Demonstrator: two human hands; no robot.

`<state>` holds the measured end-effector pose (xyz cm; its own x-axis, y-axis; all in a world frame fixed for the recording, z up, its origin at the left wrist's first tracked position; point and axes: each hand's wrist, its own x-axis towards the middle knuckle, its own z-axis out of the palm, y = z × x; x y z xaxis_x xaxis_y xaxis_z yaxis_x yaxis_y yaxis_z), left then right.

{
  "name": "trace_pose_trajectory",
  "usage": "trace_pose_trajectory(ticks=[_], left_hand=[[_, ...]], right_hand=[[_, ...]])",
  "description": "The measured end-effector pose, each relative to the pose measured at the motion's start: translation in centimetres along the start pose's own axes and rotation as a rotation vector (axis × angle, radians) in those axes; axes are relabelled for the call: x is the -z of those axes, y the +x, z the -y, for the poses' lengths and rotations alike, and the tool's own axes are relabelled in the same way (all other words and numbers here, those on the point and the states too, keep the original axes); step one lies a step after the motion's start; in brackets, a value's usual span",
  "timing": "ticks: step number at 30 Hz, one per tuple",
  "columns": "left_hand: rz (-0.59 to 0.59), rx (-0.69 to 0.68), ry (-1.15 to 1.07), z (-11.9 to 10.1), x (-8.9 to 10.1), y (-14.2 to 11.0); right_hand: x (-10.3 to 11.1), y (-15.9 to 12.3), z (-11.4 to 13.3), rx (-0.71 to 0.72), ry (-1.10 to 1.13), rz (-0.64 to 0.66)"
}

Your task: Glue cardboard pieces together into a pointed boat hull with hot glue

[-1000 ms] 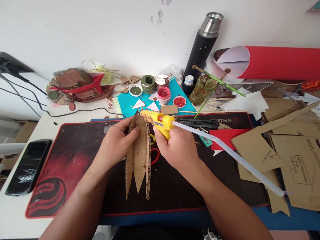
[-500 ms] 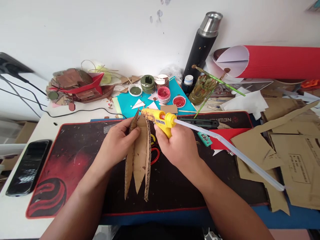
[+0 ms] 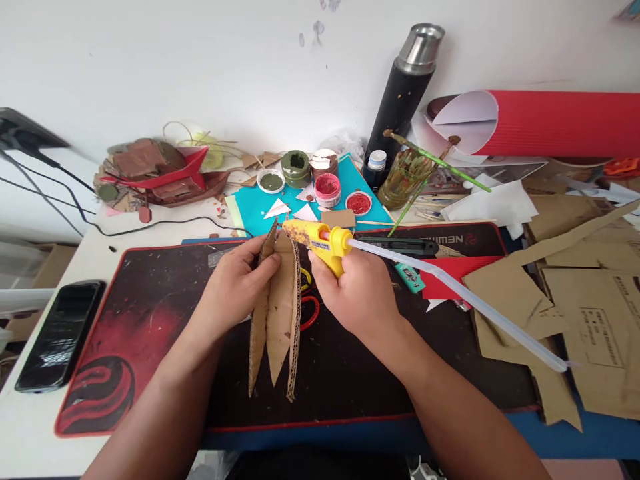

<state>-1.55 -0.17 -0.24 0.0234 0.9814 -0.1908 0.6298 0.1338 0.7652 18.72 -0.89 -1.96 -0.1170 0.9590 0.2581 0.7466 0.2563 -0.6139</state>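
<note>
Against a white wall point(image 3: 200, 73), a desk point(image 3: 30, 427) is crowded with craft supplies. A cardboard piece point(image 3: 279, 307) is pinched near its top between the thumb and fingers of the left hand point(image 3: 237, 277), its pointed middle strip flanked by two longer side strips, their tips hanging above a dark mat point(image 3: 160, 313). By the right hand point(image 3: 364, 290), a yellow glue gun point(image 3: 325, 248) is gripped, fingers wrapped about the handle, some fingertips hidden. The gun's front is held at the cardboard's upper end; whether contact is made cannot be told. Over the past second, the cardboard's lower tips have been swung slightly leftward and the far end of the long glue stick point(image 3: 500, 320) has been raised a little, both grips unchanged; gluing, it is judged, is being kept to that same upper joint. Behind the cardboard, scissors point(image 3: 317, 311) are partly covered. Farther out, a dark green cutter point(image 3: 400, 246) is laid on the mat, an uncapped red paint pot point(image 3: 328, 193) is stood on a blue sheet point(image 3: 357, 177), and cardboard scraps point(image 3: 595, 333) are piled at the right. At the left, a phone point(image 3: 60, 333) is placed beside the mat.
</note>
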Motion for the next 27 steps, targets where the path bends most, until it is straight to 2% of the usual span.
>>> trace_pose_trajectory(ticks=[8,27], left_hand=[[-0.009,0.012,0.011,0.3,-0.07,0.17],[-0.111,0.004,0.123,-0.04,-0.13,0.11]], right_hand=[[0.14,-0.19,0.05,-0.003,-0.017,0.086],[0.11,-0.3,0.45,-0.014,-0.078,0.169]])
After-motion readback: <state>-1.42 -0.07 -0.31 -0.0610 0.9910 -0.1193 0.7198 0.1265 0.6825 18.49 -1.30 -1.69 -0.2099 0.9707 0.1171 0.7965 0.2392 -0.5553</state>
